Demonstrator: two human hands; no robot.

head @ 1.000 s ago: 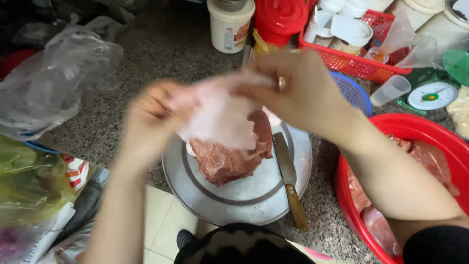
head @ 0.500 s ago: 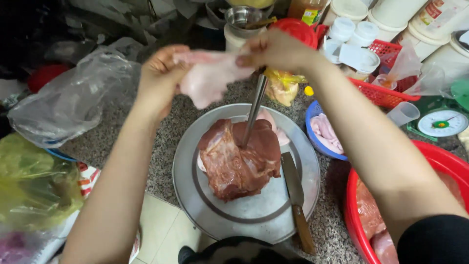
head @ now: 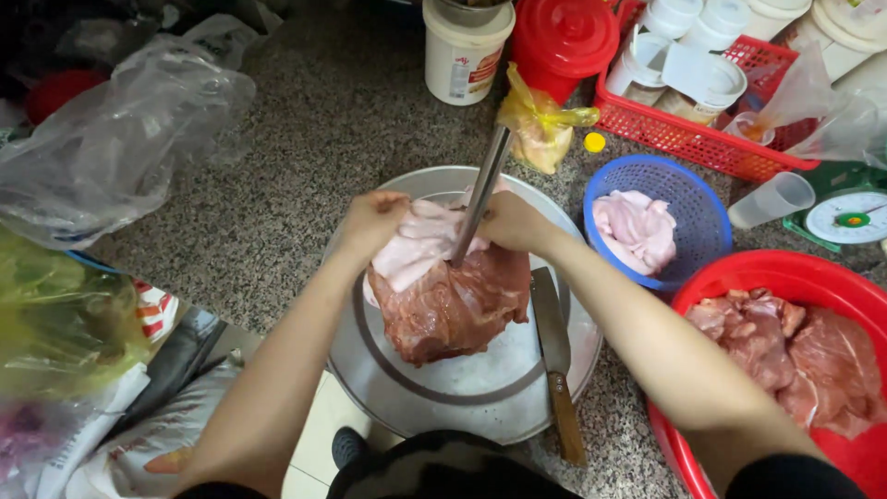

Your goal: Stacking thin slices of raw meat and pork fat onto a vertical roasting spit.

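A large slab of dark red meat point(head: 457, 310) lies on a round metal tray point(head: 480, 393) on the speckled counter. A pale pink sheet of fat or membrane point(head: 416, 245) lies over its upper left part. My left hand point(head: 371, 222) grips this sheet at its left end. My right hand point(head: 513, 222) holds the sheet's right end together with a long metal rod point(head: 485, 185) that slants up and away from the meat. A knife point(head: 554, 356) with a wooden handle rests on the tray to the right of the meat.
A blue basket point(head: 688, 199) holds pale pieces. A red basin point(head: 845, 286) with more red meat stands at the right. Behind are a red crate point(head: 730, 148) of white cups, a white tub point(head: 467, 51), a red lid, a small scale point(head: 850, 217). Plastic bags point(head: 111, 148) lie left.
Both hands have come down from in front of the camera to the meat, bringing the pale sheet onto it. The rod has stayed in my right hand.
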